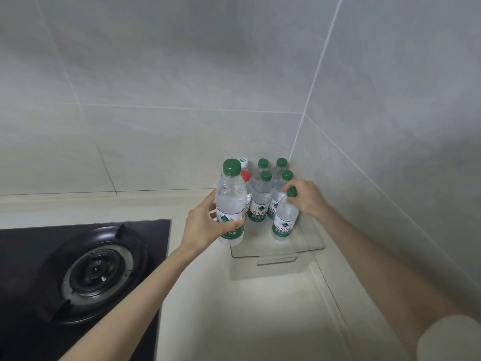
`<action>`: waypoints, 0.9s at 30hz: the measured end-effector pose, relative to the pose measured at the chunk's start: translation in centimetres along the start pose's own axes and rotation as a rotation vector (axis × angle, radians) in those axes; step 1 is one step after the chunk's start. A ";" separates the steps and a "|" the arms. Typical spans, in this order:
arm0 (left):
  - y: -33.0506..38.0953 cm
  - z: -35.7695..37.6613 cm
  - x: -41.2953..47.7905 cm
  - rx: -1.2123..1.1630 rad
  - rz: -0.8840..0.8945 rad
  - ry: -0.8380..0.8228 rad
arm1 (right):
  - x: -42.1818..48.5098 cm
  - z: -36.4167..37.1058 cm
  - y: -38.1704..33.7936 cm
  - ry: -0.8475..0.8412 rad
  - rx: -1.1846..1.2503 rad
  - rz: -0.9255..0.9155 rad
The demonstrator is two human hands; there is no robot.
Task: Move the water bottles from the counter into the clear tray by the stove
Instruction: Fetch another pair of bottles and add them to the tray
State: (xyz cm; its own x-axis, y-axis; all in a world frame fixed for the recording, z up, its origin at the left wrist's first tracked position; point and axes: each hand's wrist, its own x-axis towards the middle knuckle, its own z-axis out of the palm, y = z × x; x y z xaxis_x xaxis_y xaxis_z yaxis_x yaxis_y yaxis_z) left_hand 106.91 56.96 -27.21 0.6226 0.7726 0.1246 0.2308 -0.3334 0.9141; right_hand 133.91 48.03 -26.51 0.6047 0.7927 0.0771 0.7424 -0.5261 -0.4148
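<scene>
Two bottles are in hand above the table (234,308), beside the stove (86,267). The clear tray (276,252) in the corner carries six standing bottles (260,201) at its back. My left grip (205,225) is wrapped round the body of a raised bottle (230,201) at the tray's front left edge. Lowered carelessly, it could catch the rim or knock the red-capped bottle (245,177) behind it. My right grip (304,196) pinches the tilted bottle (285,220) near its cap, its base seemingly inside the tray. Released at that lean, it may topple into its neighbours. Labels read 农夫山泉 in red and 饮用纯净水 in white on green.
</scene>
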 end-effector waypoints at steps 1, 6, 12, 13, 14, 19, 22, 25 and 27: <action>0.0 0.0 0.1 0.003 0.003 0.001 | 0.2 0.0 0.2 0.009 -0.015 0.012; 0.1 0.1 0.2 0.032 0.021 -0.001 | 0.4 0.8 0.7 0.065 -0.065 0.045; 0.2 0.5 0.3 0.047 0.032 -0.005 | 0.7 0.9 1.4 0.081 -0.109 0.035; 0.2 0.6 0.4 0.045 0.034 -0.005 | 0.7 0.8 1.2 0.061 -0.141 0.023; 0.2 0.7 0.4 0.044 0.039 -0.006 | 0.6 0.4 0.8 0.052 -0.179 0.009; -0.1 1.1 0.5 0.038 0.046 -0.007 | -1.2 -2.9 -5.0 0.180 0.231 -0.142; 0.0 1.2 0.5 0.060 0.055 0.001 | -3.9 -5.7 -10.0 0.179 0.622 -0.256; -0.1 1.1 0.6 0.050 0.049 0.008 | -5.7 -7.1 -12.3 0.053 0.582 -0.369; 0.0 1.1 0.6 0.040 0.041 0.010 | -6.3 -6.9 -12.6 -0.041 0.441 -0.380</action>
State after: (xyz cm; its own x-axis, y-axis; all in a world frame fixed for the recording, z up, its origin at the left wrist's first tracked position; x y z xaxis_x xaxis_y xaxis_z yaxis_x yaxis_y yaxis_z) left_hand 108.05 56.83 -27.60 0.6247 0.7632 0.1655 0.2355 -0.3862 0.8919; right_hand 122.76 47.58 -15.52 0.3013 0.9166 0.2628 0.7094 -0.0312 -0.7042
